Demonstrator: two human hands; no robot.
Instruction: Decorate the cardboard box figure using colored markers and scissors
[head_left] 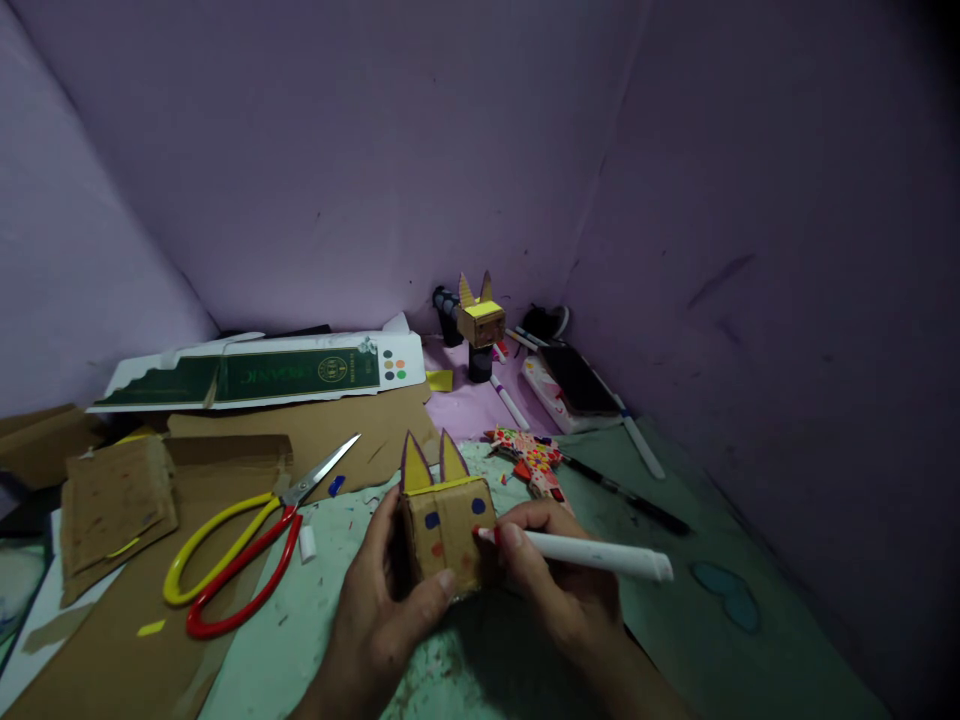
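My left hand (390,590) is closed around the left side of a small cardboard box (454,555), its thumb across the lower front. Two pointed yellow ears edged in purple rise from the box, and its front bears two blue dots and reddish spots below them. A white marker with a red tip (600,553) is pinched in my right hand (555,580). The tip meets, or comes very close to, the right part of the box's front. Some of my right fingers are hidden behind the box and marker.
Scissors with yellow and red handles (289,495) lie on cardboard (135,640) at left, near a white cap (307,543). Behind stand a similar eared box (481,322) on a dark cylinder and a phone (577,380). A black pen (630,497) lies at right. Walls enclose the back and right.
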